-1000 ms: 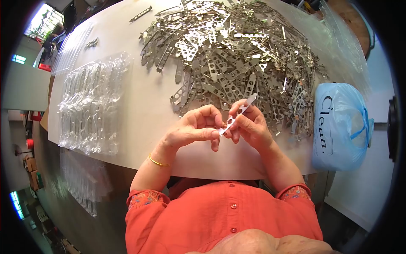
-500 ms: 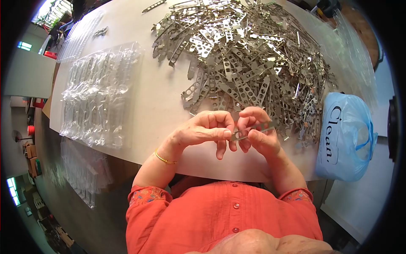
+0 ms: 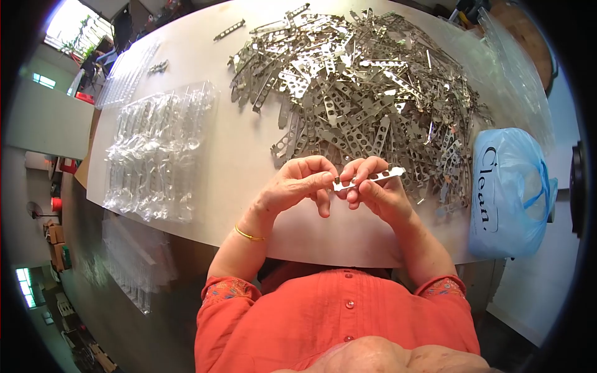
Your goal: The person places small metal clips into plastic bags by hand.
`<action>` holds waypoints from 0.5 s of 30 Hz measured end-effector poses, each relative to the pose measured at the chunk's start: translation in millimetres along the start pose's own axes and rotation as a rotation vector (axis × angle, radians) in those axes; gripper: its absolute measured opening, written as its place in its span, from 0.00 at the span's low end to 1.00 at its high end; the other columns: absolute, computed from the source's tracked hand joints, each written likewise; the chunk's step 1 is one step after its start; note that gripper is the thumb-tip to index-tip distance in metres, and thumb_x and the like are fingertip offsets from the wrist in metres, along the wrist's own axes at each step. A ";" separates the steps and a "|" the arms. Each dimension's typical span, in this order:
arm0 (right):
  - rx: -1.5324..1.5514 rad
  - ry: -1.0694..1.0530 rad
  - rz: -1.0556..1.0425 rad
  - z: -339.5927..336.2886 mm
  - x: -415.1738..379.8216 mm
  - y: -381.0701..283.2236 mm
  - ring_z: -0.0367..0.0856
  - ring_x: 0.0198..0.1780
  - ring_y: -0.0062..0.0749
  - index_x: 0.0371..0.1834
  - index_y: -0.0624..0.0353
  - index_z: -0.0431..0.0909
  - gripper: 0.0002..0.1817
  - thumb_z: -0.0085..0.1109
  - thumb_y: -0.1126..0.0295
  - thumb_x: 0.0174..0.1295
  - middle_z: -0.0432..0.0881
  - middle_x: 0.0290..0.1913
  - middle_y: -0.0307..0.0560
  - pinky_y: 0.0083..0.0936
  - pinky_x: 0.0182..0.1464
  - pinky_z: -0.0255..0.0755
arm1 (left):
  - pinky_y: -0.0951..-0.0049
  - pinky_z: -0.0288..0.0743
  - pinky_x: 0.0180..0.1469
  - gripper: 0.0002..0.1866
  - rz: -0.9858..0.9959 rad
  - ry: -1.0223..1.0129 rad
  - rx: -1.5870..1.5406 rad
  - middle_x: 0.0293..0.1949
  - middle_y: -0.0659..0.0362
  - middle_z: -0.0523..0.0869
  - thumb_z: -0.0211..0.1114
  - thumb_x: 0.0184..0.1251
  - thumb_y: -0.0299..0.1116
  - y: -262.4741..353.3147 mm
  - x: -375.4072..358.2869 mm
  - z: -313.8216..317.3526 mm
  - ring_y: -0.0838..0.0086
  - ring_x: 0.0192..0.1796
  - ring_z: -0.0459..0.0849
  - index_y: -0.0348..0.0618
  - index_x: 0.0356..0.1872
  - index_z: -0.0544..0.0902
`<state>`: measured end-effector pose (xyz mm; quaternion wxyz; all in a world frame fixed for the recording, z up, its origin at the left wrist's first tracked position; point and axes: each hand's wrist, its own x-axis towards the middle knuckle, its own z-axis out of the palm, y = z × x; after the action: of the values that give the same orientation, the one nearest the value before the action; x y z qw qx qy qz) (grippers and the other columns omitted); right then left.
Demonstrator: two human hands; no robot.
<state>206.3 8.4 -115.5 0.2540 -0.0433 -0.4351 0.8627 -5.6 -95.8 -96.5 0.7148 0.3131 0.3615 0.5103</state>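
Observation:
A slim metal bracket (image 3: 394,173) with a row of round holes is held between my two hands, above the near part of the table. My right hand (image 3: 384,198) grips it along its length, with the thumb on the near side and the fingers behind. At the bracket's left end, my left hand (image 3: 293,185) is closed in a pinch, thumb against forefinger. Just beyond both hands lies a large heap of similar metal brackets (image 3: 373,93), piled loosely.
Left on the white table (image 3: 242,211) lies a clear plastic tray (image 3: 155,149) holding wrapped strips. Another clear tray (image 3: 127,78) sits farther back. A blue plastic bag (image 3: 510,193) stands at the right edge, near clear plastic sheets (image 3: 519,81). One bracket (image 3: 229,30) lies apart.
The bracket has turned in my hands, so its bright holed face now shows and its right end points up and right. The whole view has shifted slightly.

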 end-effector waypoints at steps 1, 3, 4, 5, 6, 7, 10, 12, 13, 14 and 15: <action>0.016 0.013 -0.009 -0.3 0.5 -0.7 0.86 0.42 0.26 0.46 0.61 0.76 0.08 0.60 0.68 0.74 0.79 0.52 0.52 0.26 0.41 0.86 | 0.74 0.84 0.30 0.11 -0.001 -0.004 0.015 0.39 0.52 0.89 0.62 0.78 0.36 2.6 -0.2 3.8 0.71 0.29 0.89 0.38 0.45 0.78; 0.045 0.020 -0.025 -2.5 2.3 -3.3 0.86 0.42 0.26 0.46 0.61 0.75 0.08 0.60 0.68 0.74 0.80 0.51 0.51 0.26 0.41 0.86 | 0.80 0.80 0.25 0.12 0.063 0.211 0.101 0.38 0.52 0.88 0.61 0.79 0.36 7.2 0.0 11.7 0.73 0.28 0.88 0.35 0.46 0.79; 0.073 0.031 -0.025 -2.8 2.2 -4.3 0.85 0.41 0.25 0.45 0.61 0.75 0.07 0.59 0.68 0.75 0.80 0.49 0.50 0.26 0.40 0.86 | 0.80 0.80 0.25 0.12 0.058 0.210 0.113 0.38 0.52 0.88 0.61 0.79 0.36 9.1 -0.5 10.5 0.73 0.28 0.88 0.35 0.46 0.79; 0.061 0.074 -0.026 -0.5 1.7 -4.6 0.85 0.38 0.24 0.45 0.60 0.74 0.08 0.58 0.67 0.75 0.81 0.45 0.49 0.25 0.38 0.86 | 0.80 0.79 0.25 0.12 0.097 0.303 0.216 0.37 0.53 0.88 0.61 0.79 0.37 11.6 -1.9 6.5 0.75 0.26 0.87 0.36 0.45 0.79; 0.067 0.074 -0.034 -1.6 1.6 -5.3 0.85 0.38 0.24 0.45 0.60 0.74 0.08 0.58 0.67 0.75 0.81 0.45 0.49 0.25 0.38 0.86 | 0.81 0.78 0.24 0.12 0.139 0.394 0.319 0.37 0.54 0.88 0.61 0.79 0.37 16.5 -2.1 5.3 0.78 0.25 0.85 0.36 0.44 0.80; 0.066 0.046 -0.006 -3.0 1.7 -6.2 0.84 0.35 0.24 0.45 0.60 0.74 0.08 0.58 0.67 0.75 0.81 0.45 0.50 0.25 0.35 0.85 | 0.82 0.74 0.22 0.12 0.127 0.514 0.477 0.37 0.55 0.88 0.61 0.79 0.37 21.6 -2.0 6.0 0.81 0.22 0.81 0.37 0.42 0.81; 0.061 0.026 0.025 -1.2 -0.1 -4.5 0.82 0.30 0.23 0.43 0.59 0.73 0.08 0.58 0.66 0.75 0.81 0.44 0.50 0.23 0.30 0.83 | 0.76 0.72 0.25 0.12 0.261 0.800 1.033 0.28 0.58 0.87 0.64 0.75 0.35 28.6 8.6 -7.2 0.78 0.21 0.80 0.35 0.35 0.84; 0.052 0.030 0.023 0.9 0.4 -2.2 0.81 0.27 0.23 0.42 0.58 0.72 0.09 0.59 0.65 0.75 0.81 0.43 0.49 0.21 0.27 0.81 | 0.72 0.73 0.27 0.13 0.386 0.832 1.294 0.25 0.57 0.86 0.65 0.73 0.36 27.9 17.1 -25.5 0.75 0.22 0.81 0.34 0.34 0.85; 0.044 0.038 0.033 1.5 -0.2 -0.5 0.81 0.27 0.23 0.42 0.58 0.72 0.09 0.59 0.65 0.75 0.81 0.43 0.49 0.21 0.27 0.80 | 0.68 0.75 0.30 0.15 0.510 0.855 1.543 0.22 0.57 0.85 0.66 0.71 0.37 28.8 21.6 -31.2 0.71 0.23 0.82 0.32 0.32 0.85; 0.036 0.049 0.045 1.4 -0.8 1.2 0.80 0.27 0.23 0.43 0.58 0.71 0.09 0.59 0.65 0.75 0.81 0.43 0.50 0.21 0.26 0.80 | 0.68 0.75 0.30 0.15 0.516 0.849 1.551 0.22 0.57 0.85 0.66 0.71 0.37 28.4 26.2 -36.2 0.71 0.23 0.82 0.32 0.32 0.85; 0.020 0.028 0.044 0.7 -0.4 2.3 0.80 0.27 0.23 0.43 0.58 0.71 0.09 0.58 0.65 0.75 0.81 0.43 0.49 0.21 0.27 0.80 | 0.66 0.76 0.32 0.16 0.322 0.868 1.506 0.22 0.55 0.85 0.68 0.69 0.38 29.9 30.3 -36.8 0.69 0.24 0.83 0.31 0.31 0.85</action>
<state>205.5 6.6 -116.8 0.2414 -0.0625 -0.4217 0.8718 -44.8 -55.4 -98.1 0.0378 0.5265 0.7927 0.3050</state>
